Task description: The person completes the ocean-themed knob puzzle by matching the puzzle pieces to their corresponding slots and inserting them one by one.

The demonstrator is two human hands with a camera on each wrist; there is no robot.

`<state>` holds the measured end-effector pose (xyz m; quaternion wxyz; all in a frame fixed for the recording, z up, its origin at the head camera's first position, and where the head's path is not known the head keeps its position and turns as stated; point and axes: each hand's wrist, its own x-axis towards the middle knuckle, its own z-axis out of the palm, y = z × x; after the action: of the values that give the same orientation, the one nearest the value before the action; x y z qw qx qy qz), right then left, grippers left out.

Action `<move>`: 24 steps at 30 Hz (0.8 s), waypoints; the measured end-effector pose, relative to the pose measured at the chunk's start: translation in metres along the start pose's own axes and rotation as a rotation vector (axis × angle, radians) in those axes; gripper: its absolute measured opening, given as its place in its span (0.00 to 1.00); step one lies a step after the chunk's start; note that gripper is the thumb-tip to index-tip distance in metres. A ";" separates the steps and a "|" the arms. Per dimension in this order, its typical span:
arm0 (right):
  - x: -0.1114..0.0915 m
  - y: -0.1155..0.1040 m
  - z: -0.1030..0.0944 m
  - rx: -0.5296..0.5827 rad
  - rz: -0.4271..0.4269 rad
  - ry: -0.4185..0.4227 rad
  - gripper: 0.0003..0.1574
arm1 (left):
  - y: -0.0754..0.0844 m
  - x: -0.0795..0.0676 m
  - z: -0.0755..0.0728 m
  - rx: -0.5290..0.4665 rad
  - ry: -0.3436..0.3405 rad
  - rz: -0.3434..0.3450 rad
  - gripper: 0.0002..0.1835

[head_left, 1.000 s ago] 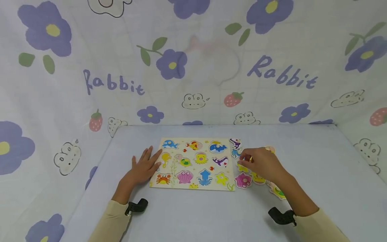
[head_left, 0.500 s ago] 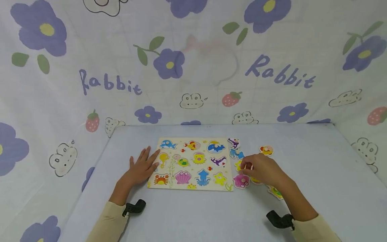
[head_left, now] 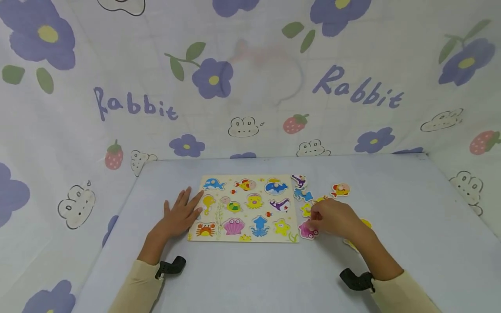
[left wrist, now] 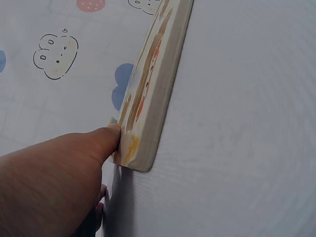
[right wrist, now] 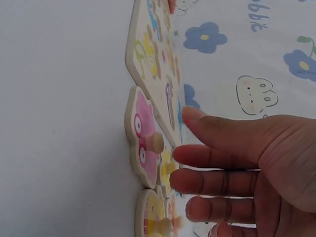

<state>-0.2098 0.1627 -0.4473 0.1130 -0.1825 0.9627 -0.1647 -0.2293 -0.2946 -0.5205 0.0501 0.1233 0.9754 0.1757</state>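
A wooden puzzle board [head_left: 270,237] with printed sea animals lies on the table. My left hand [head_left: 178,219] rests at its left edge with fingers spread; in the left wrist view the thumb [left wrist: 111,138] touches the board's corner. Beside the board's right edge lies a pink shell piece [head_left: 307,230] with a wooden knob [right wrist: 156,142]. My right hand [head_left: 332,219] hovers over it, and the right wrist view shows thumb and fingers apart, holding nothing. A yellow star piece [head_left: 305,210] lies just behind the shell.
Behind the star lie a blue squid piece [head_left: 303,195] and a purple whale piece [head_left: 299,181]. A fish piece [head_left: 341,189] sits farther right. Yellow pieces [head_left: 365,222] are partly hidden under the right wrist. A patterned cloth [head_left: 250,87] stands behind the table.
My right hand has moved toward the table's front, from beside the squid and star pieces to the pink shell. The fish piece has come into view. My left hand stays at the board.
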 end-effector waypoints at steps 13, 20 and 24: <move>0.003 -0.004 0.015 -0.036 0.083 -0.062 0.14 | 0.000 -0.004 0.001 -0.013 -0.009 -0.012 0.34; 0.000 -0.007 0.014 -0.093 0.052 -0.019 0.15 | -0.003 -0.004 0.003 -0.037 0.005 0.008 0.34; -0.001 -0.007 0.008 -0.123 0.035 0.002 0.14 | -0.005 0.000 0.004 -0.049 0.001 0.009 0.35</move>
<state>-0.2041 0.1545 -0.4519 0.1036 -0.1721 0.9741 -0.1034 -0.2294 -0.2974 -0.5260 0.0517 0.1264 0.9702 0.2000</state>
